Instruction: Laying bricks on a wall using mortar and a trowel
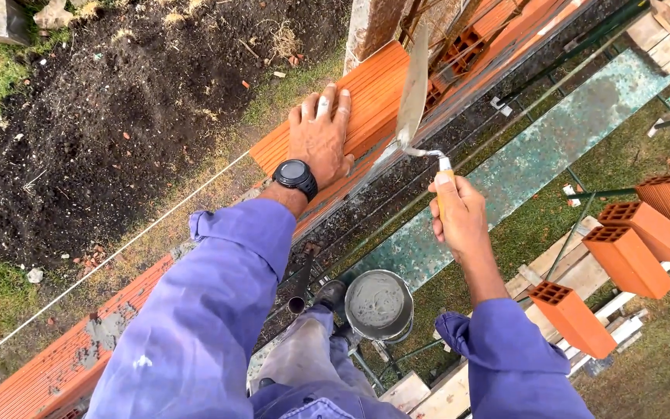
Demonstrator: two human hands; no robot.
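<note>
The left hand [319, 136] lies flat, fingers spread, on the ribbed orange hollow clay brick [366, 105] seated atop the wall. The right hand [459, 213] grips a steel trowel [412, 97] beside it. More bricks [630, 256] wait unlaid; the mortar bucket [379, 305] looks nearly full.

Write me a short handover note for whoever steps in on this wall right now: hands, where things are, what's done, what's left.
Left hand: flat, palm down on the top brick of the wall, holding nothing.
Right hand: gripping the trowel, blade upright against that brick's near side.
Mortar bucket: below on the scaffold plank, part full.
Spare bricks: stacked to the right on boards.
Done: top brick sits on the course, along the string line.
Left: likely finishing that brick's joint, then laying the spare bricks.
</note>
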